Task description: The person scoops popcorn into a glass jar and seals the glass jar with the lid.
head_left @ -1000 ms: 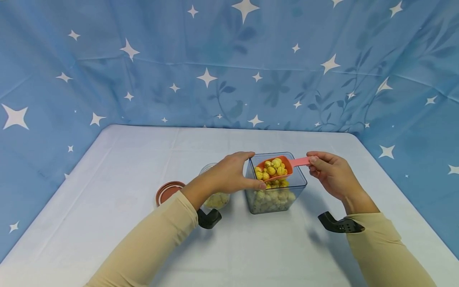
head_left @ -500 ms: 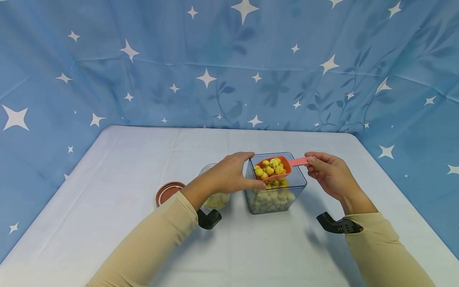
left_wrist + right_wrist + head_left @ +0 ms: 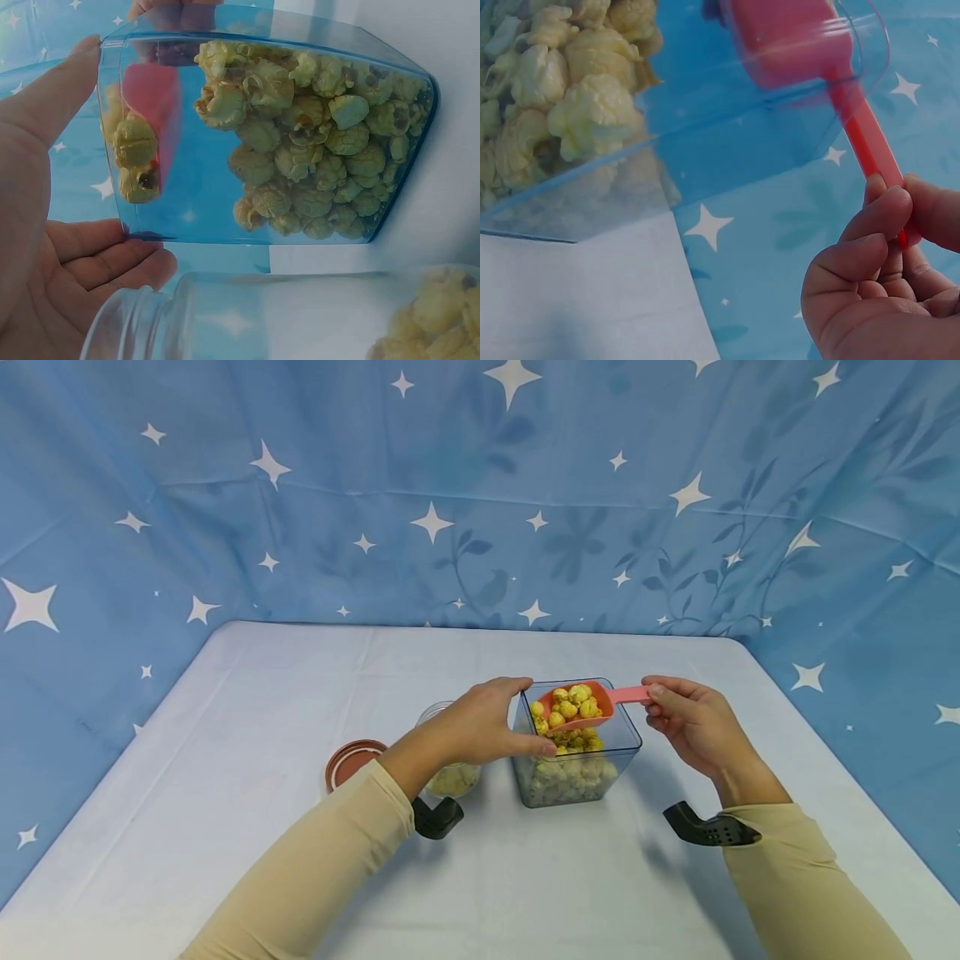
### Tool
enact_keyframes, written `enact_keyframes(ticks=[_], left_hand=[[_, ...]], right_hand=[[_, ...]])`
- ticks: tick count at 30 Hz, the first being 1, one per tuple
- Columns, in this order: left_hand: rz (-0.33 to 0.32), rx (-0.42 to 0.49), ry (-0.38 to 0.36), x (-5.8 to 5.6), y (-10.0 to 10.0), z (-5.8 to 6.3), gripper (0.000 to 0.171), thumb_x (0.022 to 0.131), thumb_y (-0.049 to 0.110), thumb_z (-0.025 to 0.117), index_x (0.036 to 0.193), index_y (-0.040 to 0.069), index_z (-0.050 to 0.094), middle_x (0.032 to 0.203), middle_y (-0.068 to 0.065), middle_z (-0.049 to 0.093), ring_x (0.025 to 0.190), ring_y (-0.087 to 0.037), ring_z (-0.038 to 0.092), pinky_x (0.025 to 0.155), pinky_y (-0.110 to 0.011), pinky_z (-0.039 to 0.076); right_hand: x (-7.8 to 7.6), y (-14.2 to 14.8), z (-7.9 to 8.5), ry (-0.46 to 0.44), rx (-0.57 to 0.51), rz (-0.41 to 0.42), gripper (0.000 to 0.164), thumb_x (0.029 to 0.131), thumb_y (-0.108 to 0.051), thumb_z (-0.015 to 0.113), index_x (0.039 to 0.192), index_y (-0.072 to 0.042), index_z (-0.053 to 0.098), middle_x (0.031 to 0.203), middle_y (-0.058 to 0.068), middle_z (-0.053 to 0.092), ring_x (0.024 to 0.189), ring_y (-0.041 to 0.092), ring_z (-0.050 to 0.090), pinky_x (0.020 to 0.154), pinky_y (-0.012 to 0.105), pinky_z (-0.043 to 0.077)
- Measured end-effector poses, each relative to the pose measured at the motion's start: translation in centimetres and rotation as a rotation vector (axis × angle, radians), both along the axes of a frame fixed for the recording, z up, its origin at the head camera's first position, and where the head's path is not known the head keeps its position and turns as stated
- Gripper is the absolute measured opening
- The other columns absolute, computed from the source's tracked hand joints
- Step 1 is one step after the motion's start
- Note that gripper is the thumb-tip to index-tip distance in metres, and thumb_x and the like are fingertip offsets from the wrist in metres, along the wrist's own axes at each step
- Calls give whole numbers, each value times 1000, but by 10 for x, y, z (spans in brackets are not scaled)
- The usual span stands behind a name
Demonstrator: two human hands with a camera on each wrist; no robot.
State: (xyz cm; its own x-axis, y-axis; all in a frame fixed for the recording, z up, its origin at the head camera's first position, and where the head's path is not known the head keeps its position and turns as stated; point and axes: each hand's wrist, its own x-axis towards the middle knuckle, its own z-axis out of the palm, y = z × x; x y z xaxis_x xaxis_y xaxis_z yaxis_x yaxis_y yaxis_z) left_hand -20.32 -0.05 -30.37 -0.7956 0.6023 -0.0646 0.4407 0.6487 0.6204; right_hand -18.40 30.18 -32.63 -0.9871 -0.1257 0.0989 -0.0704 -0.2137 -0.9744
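A clear bluish square container [image 3: 566, 781] stands on the table, part filled with yellow popcorn [image 3: 315, 150]. My left hand [image 3: 487, 722] holds it at the rim, thumb on the near side and fingers at the far left corner. The right hand [image 3: 693, 722] pinches the handle of a coral-pink scoop [image 3: 609, 706] between thumb and curled fingers. Heaped with popcorn, the scoop's bowl sits level at the container's mouth, above the popcorn inside. Through the wall, the left wrist view shows the scoop [image 3: 154, 101] near the top, apart from the popcorn below.
Just left of the container, partly behind my left wrist, stands a clear round jar [image 3: 453, 781] with some popcorn in it. A reddish-brown lid [image 3: 352, 764] lies farther left, partly covered by the sleeve. A blue starry curtain [image 3: 337, 485] hangs behind the white table [image 3: 300, 677].
The loaded scoop dips slightly left, then rises a little and shifts back right, with the right hand moving along. My left hand and the container stay in place.
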Motion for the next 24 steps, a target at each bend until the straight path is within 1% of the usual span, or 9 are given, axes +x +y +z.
enact_keyframes(ticks=[7, 14, 24], left_hand=[[3, -4, 0, 0, 0, 0, 96, 84, 56, 75, 157, 11, 32, 159, -7, 35, 146, -25, 31, 114, -46, 33], [8, -2, -7, 1, 0, 0, 96, 84, 55, 76, 157, 11, 32, 159, -7, 35, 146, -25, 31, 114, -46, 33], [3, 0, -13, 0, 1, 1, 96, 84, 55, 76, 157, 11, 32, 159, -7, 35, 145, -26, 32, 113, -46, 34]], right_hand=[[0, -6, -2, -11, 15, 27, 22, 103, -3, 54, 104, -10, 75, 92, 1, 65, 78, 12, 58, 73, 21, 53], [0, -5, -4, -32, 8, 25, 22, 104, -4, 53, 104, -11, 74, 91, 1, 65, 78, 11, 57, 72, 21, 52], [1, 3, -1, -36, -31, 6, 21, 104, -8, 55, 104, -10, 76, 89, 1, 67, 78, 12, 57, 75, 20, 53]])
